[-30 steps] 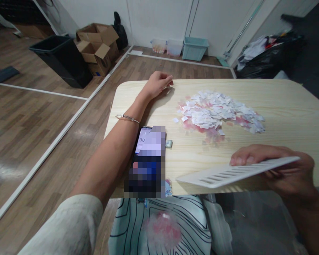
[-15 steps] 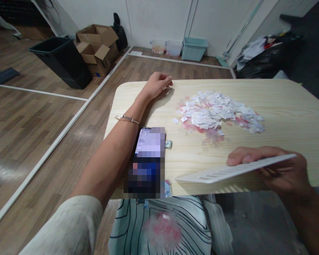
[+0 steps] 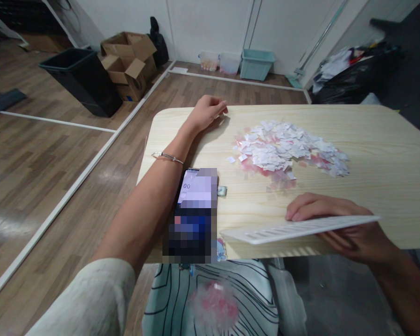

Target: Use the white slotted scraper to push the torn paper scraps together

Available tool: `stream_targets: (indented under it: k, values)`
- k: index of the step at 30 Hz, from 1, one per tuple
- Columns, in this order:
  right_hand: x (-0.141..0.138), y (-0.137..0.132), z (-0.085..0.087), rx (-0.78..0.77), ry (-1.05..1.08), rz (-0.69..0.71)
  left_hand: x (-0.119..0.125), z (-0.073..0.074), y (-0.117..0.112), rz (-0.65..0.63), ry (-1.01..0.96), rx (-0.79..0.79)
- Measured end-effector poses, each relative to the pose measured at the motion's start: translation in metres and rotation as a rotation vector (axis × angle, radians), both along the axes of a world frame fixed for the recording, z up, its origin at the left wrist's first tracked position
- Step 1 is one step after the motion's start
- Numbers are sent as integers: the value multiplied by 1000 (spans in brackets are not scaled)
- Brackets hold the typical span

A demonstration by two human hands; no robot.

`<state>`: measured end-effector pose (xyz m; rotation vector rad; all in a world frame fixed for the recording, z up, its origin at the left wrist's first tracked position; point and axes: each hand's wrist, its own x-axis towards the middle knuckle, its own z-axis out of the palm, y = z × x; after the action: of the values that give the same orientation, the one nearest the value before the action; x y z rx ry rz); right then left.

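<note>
My left hand [image 3: 208, 112] rests on the far left corner of the pale wooden table [image 3: 378, 186], fingers loosely bent, holding nothing. My right hand [image 3: 362, 240] is closed around a thin white slotted panel [image 3: 262, 233], which it holds nearly edge-on above the table's near edge. Its fingers lie on top of the panel and the rest of the hand is beneath. Beyond it spreads a heap of small white paper pieces [image 3: 287, 144], mixed with clear and pink pieces. Beside my left forearm lies a phone [image 3: 196, 191], partly blurred out.
A small tag-like piece [image 3: 222, 191] and a colourful sticker-like piece [image 3: 221, 249] are near the phone. A clear bag with pink contents [image 3: 215, 303] sits on a striped cloth below. On the floor stand a black bin [image 3: 82, 81], cardboard boxes [image 3: 129, 65] and a teal tub [image 3: 256, 64].
My right hand has moved slightly left with the white slotted panel, which now lies a little flatter. My left hand stays where it was.
</note>
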<state>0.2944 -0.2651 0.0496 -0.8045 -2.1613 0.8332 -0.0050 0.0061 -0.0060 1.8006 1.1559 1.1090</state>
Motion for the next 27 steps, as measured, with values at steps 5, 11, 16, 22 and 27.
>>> stream_targets:
  k: [5,11,16,22,27]
  values:
    - [1,1,-2,-2,-42,-24,-1,-1,1,0,11,20]
    - [4,0,2,51,-83,4,0,0,1,5,-6,25]
    - [12,-3,-7,112,-138,-70,0,1,-1,-10,-19,-7]
    - [31,-10,-38,235,-37,-596,0,0,-1,-11,-26,-9]
    - [25,-9,-37,173,-18,-647,1,-1,1,1,9,0]
